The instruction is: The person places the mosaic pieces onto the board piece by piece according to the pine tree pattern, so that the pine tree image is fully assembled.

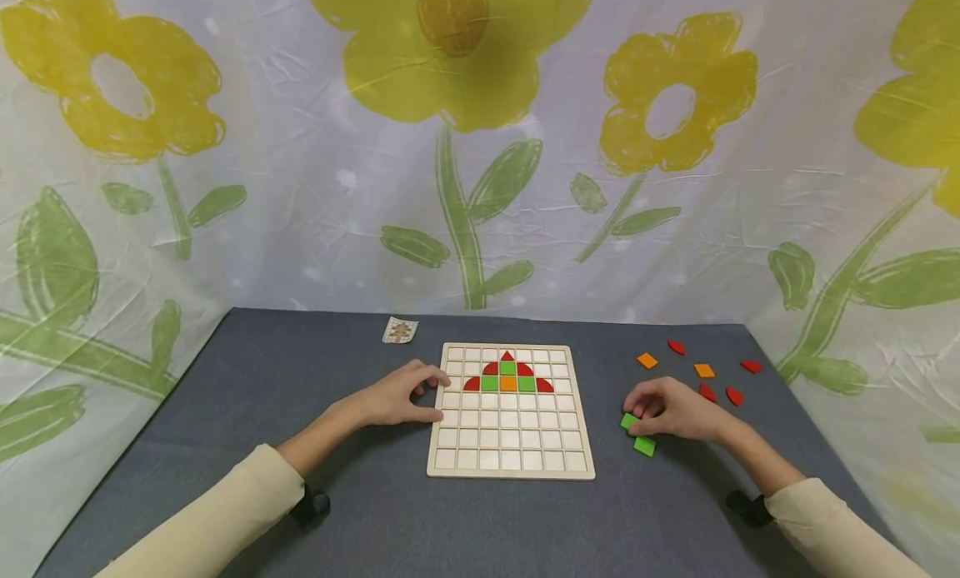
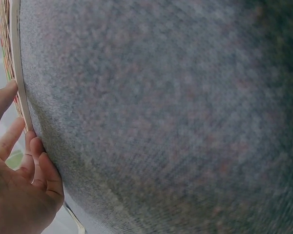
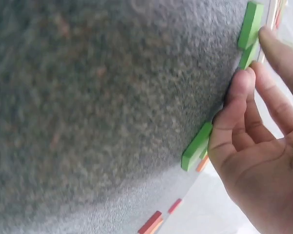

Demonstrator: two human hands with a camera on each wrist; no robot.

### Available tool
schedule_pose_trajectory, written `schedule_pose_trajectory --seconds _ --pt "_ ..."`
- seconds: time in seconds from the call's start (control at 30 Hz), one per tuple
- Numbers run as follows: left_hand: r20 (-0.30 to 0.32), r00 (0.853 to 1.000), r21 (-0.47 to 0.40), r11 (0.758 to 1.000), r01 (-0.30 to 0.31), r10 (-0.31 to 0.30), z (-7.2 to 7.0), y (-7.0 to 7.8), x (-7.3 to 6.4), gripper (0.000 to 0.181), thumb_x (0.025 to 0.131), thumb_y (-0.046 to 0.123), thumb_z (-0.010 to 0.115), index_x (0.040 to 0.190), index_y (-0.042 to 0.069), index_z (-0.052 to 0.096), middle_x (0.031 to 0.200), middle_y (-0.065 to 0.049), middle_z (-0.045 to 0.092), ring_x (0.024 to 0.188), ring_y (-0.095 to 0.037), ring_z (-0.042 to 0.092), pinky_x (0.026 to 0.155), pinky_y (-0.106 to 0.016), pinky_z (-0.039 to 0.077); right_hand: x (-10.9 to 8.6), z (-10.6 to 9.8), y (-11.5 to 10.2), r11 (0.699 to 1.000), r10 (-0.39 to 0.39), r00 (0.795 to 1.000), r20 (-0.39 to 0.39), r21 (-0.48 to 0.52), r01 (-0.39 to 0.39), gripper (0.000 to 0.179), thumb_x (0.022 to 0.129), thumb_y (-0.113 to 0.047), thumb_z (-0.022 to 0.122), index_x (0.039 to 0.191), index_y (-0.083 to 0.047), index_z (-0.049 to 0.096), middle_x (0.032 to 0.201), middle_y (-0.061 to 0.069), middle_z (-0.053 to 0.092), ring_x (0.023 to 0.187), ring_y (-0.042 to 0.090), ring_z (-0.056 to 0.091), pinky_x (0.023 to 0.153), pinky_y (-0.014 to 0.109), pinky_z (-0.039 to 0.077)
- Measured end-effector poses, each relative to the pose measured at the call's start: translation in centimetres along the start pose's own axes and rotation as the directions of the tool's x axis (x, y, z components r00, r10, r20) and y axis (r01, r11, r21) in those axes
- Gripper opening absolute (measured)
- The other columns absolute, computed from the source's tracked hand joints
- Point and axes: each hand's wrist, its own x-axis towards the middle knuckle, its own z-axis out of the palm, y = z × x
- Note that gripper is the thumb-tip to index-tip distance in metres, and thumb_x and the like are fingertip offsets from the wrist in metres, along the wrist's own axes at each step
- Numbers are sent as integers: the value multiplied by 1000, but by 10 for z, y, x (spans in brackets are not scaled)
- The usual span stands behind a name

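A square wooden grid board (image 1: 510, 461) lies mid-table, with red, green and orange tiles set in its upper rows. At the board's left edge my left hand (image 1: 393, 395) rests its thumb and index finger, spread apart; the left wrist view shows the fingertips (image 2: 11, 87) against the rim. Over on the right, my right hand (image 1: 678, 410) pinches a green square tile (image 1: 628, 421) between thumb and fingers. Another green tile (image 1: 644, 446) lies just below it. In the right wrist view, a further green tile (image 3: 196, 146) sits under the hand, which hides it in the head view.
Loose orange squares (image 1: 647, 361) and several red curved tiles (image 1: 734, 396) lie beyond and beside my right hand. A small patterned card (image 1: 401, 330) lies behind the board, to its left. The grey tabletop (image 1: 300, 345) ends at a flower-printed cloth (image 1: 322, 228).
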Motion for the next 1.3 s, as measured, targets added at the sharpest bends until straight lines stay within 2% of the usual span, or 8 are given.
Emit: schedule_pose_trajectory --seconds 0.2,0.53,0.87,1.17,1.3 --pt "-1 1000 5 1000 -6 6 0 0 1 48 94 24 78 133 5 59 118 -11 50 101 -26 51 89 -47 44 2 2 -2 998 60 998 -1 -19 -60 24 88 -8 82 106 2 70 92 4 65 80 21 62 71 30 53" --pt "-6 1000 7 1000 -5 5 0 4 0 48 93 24 78 133 4 59 117 -11 50 100 -26 51 89 -46 44 5 3 -1 1000 15 1000 5 -11 -14 23 86 -6 82 102 -1 67 92 9 65 81 21 61 73 31 53" --pt "-13 1000 19 1000 -7 7 1 2 1 48 94 24 78 133 5 59 118 -11 51 101 -27 52 90 -47 44 7 1 0 999 40 999 13 4 -40 21 87 -4 81 103 0 68 94 11 66 83 24 63 76 32 54" --pt "-11 1000 15 1000 5 -5 1 2 0 47 94 24 78 133 5 59 117 -10 50 101 -26 52 90 -47 44 9 -4 3 993 -54 998 41 111 49 15 91 5 74 104 5 69 92 20 68 81 31 66 72 33 57" --pt "-11 1000 17 1000 7 -7 1 2 0 47 94 25 78 133 6 59 117 -10 50 101 -26 52 90 -47 44 10 -6 2 990 -70 997 39 128 64 14 92 6 72 105 7 68 93 22 69 81 34 67 72 34 57"
